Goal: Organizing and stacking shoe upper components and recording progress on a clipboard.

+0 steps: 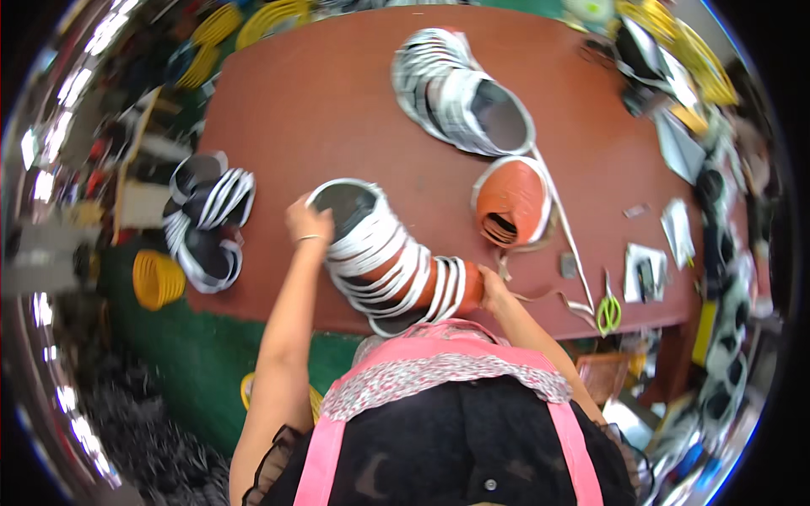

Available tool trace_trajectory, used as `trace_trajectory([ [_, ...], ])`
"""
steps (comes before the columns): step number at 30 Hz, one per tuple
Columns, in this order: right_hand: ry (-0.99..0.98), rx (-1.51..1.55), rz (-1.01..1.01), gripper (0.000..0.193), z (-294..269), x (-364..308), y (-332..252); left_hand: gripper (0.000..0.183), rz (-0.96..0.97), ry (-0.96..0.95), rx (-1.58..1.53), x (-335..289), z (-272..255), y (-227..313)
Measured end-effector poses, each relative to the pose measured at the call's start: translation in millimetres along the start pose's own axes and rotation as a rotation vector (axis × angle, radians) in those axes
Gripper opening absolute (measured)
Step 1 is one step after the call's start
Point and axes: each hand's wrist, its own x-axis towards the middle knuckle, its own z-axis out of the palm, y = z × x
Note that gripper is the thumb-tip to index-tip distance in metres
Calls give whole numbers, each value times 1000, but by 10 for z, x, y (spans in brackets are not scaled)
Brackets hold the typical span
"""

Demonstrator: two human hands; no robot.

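Observation:
A long nested stack of curved, cup-like pieces (380, 253), orange-brown and black with white edging, lies across the near edge of the table in front of me. My left hand (310, 221) is closed on the rim at its left end. At the right end my right hand (491, 287) grips the orange-brown piece, its fingers partly hidden. Farther off rests a second nested stack (460, 93) with the same white edging. Between them, to the right, sits an orange-brown cup-like piece (511, 202), with a white strip (564, 223) running beside it.
The red-brown table (312, 101) carries green-handled scissors (608, 312), a small grey block (568, 266) and papers (645, 271) on the right. Black, white-edged pieces (202, 219) lie at its left edge. A yellow ringed bundle (159, 280) stands beyond that edge.

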Motion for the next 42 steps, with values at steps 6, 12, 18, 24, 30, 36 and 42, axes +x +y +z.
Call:
trace_trajectory([
  [6,661,-276,-781,14,-488,249,-57,59,-199,-311,272,525,399,-1715],
  [12,1417,-556,-1178,11,-2183,-304,-869,21,-164,-222,260,592,359,-1616],
  [18,1621,-1461,-700,38,-4225,-754,-493,27,-254,-306,374,390,562,-871],
  [24,1334,-1318,-373,44,-3322,-824,-817,27,-377,-4,226,226,169,-972],
  [30,1039,-473,-1204,30,-1003,-1121,-1524,20,-211,153,32,55,235,-1453],
  [36,-468,-1380,-1432,39,2806,-1758,-1179,19,-81,93,75,231,605,-1364],
  [42,-1271,-1205,-1859,64,4347,-2349,136,22,24,86,-584,329,856,-1675],
])
